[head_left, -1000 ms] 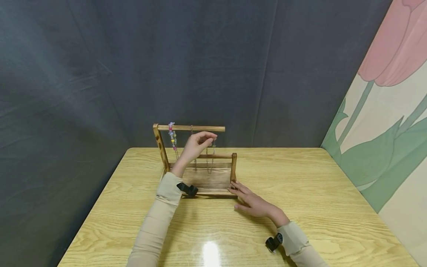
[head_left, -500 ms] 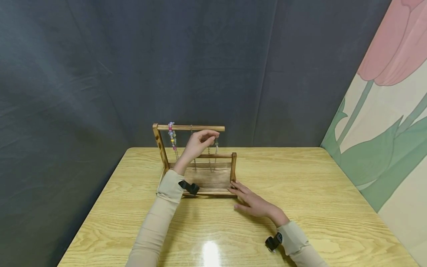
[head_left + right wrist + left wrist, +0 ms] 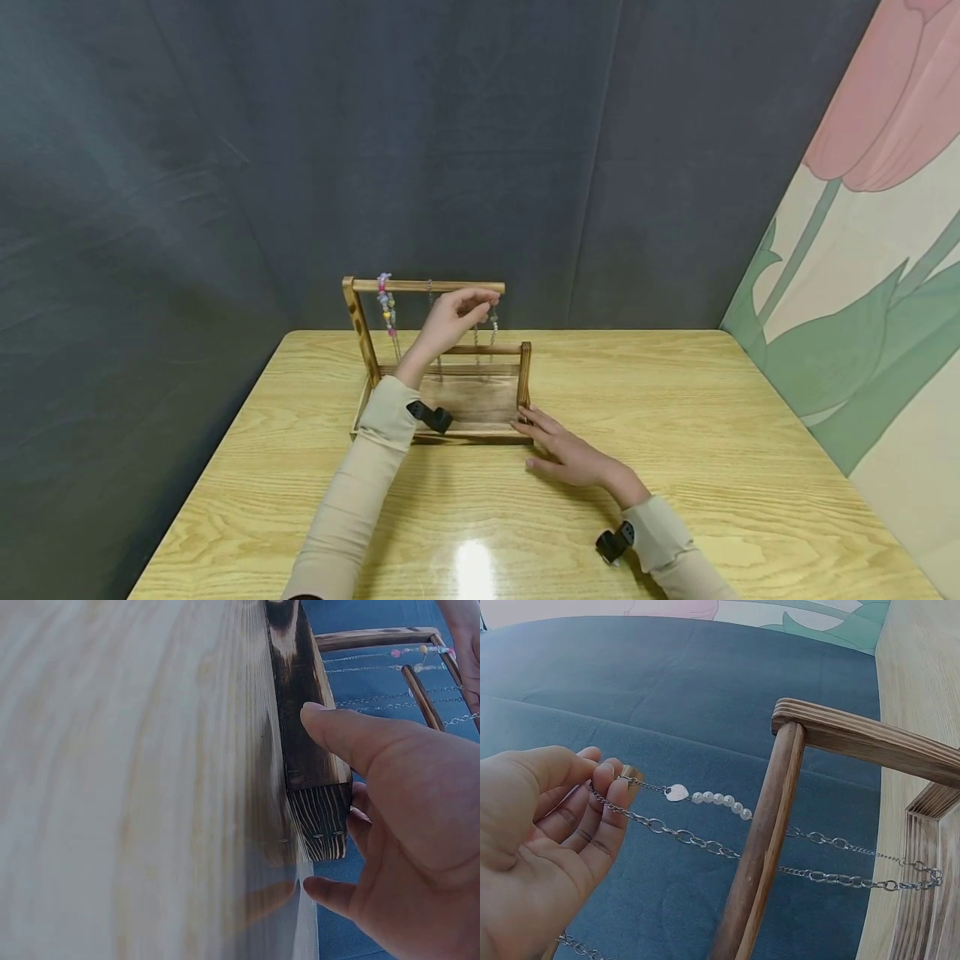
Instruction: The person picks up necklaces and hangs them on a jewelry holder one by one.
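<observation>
My left hand (image 3: pixel 450 317) pinches a silver chain necklace (image 3: pixel 690 840) between thumb and fingertips, close by the free right end of the upper rod (image 3: pixel 397 286) on a wooden jewelry stand (image 3: pixel 480 410). A white heart charm (image 3: pixel 677 793) and a row of pearl beads (image 3: pixel 727 801) show on the chain. Its loop hangs down past the lower rod (image 3: pixel 761 847). My right hand (image 3: pixel 566 457) rests with fingers extended at the stand's front right corner; in the right wrist view its thumb (image 3: pixel 337 731) lies along the dark front rail (image 3: pixel 300 682).
A colorful beaded necklace (image 3: pixel 387 308) hangs at the left of the upper rod. Another silver chain (image 3: pixel 431 292) hangs near the rod's middle. The stand sits on a wood-grain table (image 3: pixel 675 433), with a dark curtain (image 3: pixel 480 150) behind and a tulip-painted panel (image 3: pixel 862 275) at right.
My left hand has moved slightly right and up along the upper rod toward its free end, carrying the chain necklace. The right hand stays at the stand's corner.
</observation>
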Available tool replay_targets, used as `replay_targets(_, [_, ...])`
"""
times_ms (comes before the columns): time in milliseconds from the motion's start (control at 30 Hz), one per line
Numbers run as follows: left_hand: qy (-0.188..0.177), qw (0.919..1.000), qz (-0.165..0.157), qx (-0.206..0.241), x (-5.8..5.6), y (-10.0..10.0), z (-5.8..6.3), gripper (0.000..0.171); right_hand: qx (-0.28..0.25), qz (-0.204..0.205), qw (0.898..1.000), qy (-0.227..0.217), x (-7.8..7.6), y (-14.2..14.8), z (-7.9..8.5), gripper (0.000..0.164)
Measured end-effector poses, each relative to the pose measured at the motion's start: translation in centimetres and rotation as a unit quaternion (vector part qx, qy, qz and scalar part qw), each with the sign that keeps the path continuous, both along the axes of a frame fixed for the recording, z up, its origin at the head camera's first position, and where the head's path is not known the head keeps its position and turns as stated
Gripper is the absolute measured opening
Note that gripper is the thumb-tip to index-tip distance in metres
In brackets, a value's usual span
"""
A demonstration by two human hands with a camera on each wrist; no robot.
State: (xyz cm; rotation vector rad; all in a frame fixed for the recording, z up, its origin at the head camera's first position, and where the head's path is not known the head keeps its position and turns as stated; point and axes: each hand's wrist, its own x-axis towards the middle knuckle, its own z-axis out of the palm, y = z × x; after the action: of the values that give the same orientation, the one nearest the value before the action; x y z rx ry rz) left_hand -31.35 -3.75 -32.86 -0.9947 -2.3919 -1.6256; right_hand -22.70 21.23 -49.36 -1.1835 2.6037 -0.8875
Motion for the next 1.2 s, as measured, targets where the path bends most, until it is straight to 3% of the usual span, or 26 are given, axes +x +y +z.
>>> replay_targets(233, [-0.001,1.0,0.005,0.006,-2.4,0.4,-2.0,0.03,-0.002,0.003,1.0,0.007,0.0,0.1,0.0,0.062])
replay_targets(333, [-0.005,1.0,0.006,0.002,-2.7,0.4,-2.2,0.03,-0.002,0.002,1.0,0.01,0.1,0.1,0.0,0.062])
replay_targets(1133, [0.01,0.9998,-0.005,-0.013,-2.3,1.1,-0.5,0.033,-0.004,0.002,1.0,0.005,0.4,0.2,0.3,0.061])
replay_targets(1200, [0.009,0.9998,-0.006,-0.019,-1.6,1.3,0.3,0.033,-0.005,0.003,1.0,0.002,0.3,0.2,0.3,0.061])
